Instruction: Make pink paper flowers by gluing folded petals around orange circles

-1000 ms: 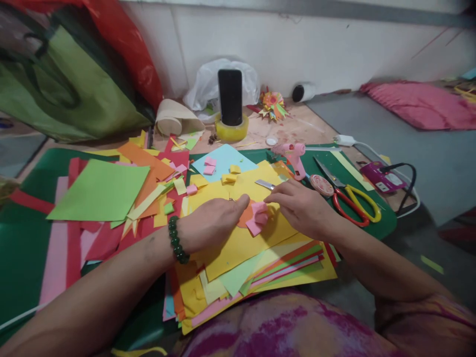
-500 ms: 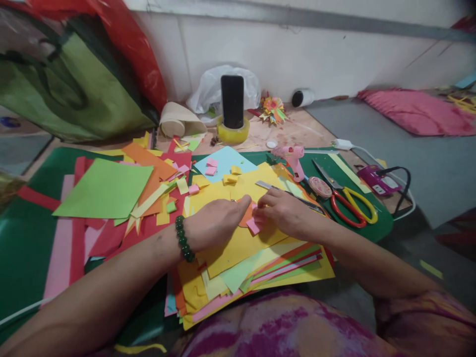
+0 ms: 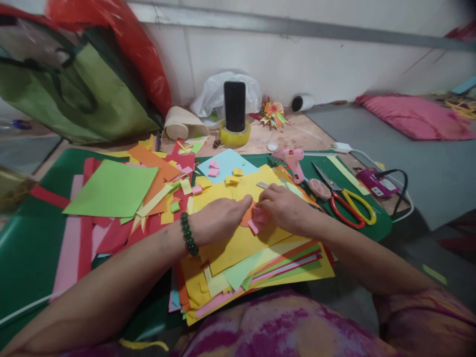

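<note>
— Down on the low work surface, at the middle of the paper heap, what have the hands got?

— A small orange paper disc (image 3: 245, 216), lying on a big yellow paper sheet (image 3: 241, 243). That sheet tops a loose stack of coloured sheets (image 3: 271, 267) at the near edge.

— And the grip?

— The left hand (image 3: 219, 218), a green bead bracelet (image 3: 188, 234) at its wrist, lies flat and unclenched, thumb tip pinning the disc's edge. The right hand (image 3: 284, 208) is narrow, its fingers curled over some pink folded paper pieces (image 3: 256, 224) on the disc. Pinching or only pressing, I cannot tell.

— How far along does it look?

— Early, I'd judge. Only a few pink pieces sit on the disc, clustered on its right side, and the orange shows bare beside them. More loose pink squares (image 3: 212, 167) wait unused on a light blue sheet (image 3: 232, 159) further back.

— Materials?

— Thin matte craft paper throughout: flat sheets, narrow offcut strips, small creased squares. A large light green square sheet (image 3: 111, 188) lies to the left over red and orange scraps.

— Tools?

— A pink plastic glue gun (image 3: 293, 159) and scissors with red and yellow handles (image 3: 349, 208) lie to the right on the dark green mat (image 3: 22, 258), both untouched.
</note>
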{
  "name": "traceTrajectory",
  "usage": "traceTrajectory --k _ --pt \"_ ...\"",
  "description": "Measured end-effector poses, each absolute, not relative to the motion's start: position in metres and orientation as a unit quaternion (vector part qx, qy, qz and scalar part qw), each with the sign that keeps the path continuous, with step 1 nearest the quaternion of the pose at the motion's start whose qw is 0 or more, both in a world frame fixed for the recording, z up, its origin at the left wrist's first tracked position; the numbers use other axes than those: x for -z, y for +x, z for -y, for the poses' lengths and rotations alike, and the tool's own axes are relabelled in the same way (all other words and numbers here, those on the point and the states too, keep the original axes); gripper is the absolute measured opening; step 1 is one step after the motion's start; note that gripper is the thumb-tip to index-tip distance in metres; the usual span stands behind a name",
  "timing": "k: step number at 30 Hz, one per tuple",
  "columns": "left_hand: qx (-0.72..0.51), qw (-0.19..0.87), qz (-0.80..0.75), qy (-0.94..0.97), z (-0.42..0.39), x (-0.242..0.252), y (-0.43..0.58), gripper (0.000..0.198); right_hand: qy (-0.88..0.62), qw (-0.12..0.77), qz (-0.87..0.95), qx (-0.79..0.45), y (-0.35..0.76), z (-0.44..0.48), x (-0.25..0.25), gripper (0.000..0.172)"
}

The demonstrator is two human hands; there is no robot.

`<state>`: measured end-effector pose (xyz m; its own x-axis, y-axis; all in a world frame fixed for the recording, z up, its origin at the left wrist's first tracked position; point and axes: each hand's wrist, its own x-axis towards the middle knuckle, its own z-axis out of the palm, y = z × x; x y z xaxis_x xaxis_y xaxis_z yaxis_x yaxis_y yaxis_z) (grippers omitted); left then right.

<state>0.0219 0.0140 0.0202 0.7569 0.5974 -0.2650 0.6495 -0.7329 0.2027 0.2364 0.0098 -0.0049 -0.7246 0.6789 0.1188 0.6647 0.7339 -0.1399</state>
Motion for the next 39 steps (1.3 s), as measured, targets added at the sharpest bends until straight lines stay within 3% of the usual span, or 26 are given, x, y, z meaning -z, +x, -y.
traceTrajectory --k 3,7,13,21,23,27,29,33,39 --pt "0.083 0.142 -0.325 0.931 -0.016 -0.019 0.021 0.025 -0.391 0.195 0.9 -0.01 0.248 -0.004 -0.008 0.035" --pt "0.062 0.134 -0.325 0.934 -0.02 -0.015 0.019 0.015 -0.414 0.265 0.871 0.006 0.26 0.01 -0.011 0.028" --pt "0.056 0.18 -0.36 0.914 -0.027 -0.018 0.02 0.007 -0.485 0.181 0.855 -0.037 0.263 0.022 0.016 0.026" --pt "0.026 0.247 -0.354 0.901 -0.033 -0.027 0.016 0.055 -0.584 0.03 0.806 -0.091 0.246 0.024 0.004 0.034" --pt "0.036 0.257 -0.352 0.899 -0.033 -0.027 0.015 0.06 -0.583 0.021 0.805 -0.104 0.24 0.018 -0.001 0.028" --pt "0.045 0.212 -0.345 0.913 -0.03 -0.023 0.014 0.042 -0.581 0.006 0.806 -0.111 0.24 0.012 -0.004 0.018" --pt "0.045 0.183 -0.362 0.913 -0.027 -0.02 0.014 0.046 -0.588 -0.002 0.804 -0.087 0.245 0.014 -0.004 0.018" --pt "0.02 0.149 -0.398 0.905 -0.025 -0.011 0.015 0.058 -0.615 -0.004 0.788 -0.007 0.261 0.024 -0.01 0.021" --pt "-0.019 0.138 -0.403 0.905 -0.033 0.004 0.023 0.046 -0.59 0.046 0.805 0.044 0.267 0.026 -0.016 0.044"
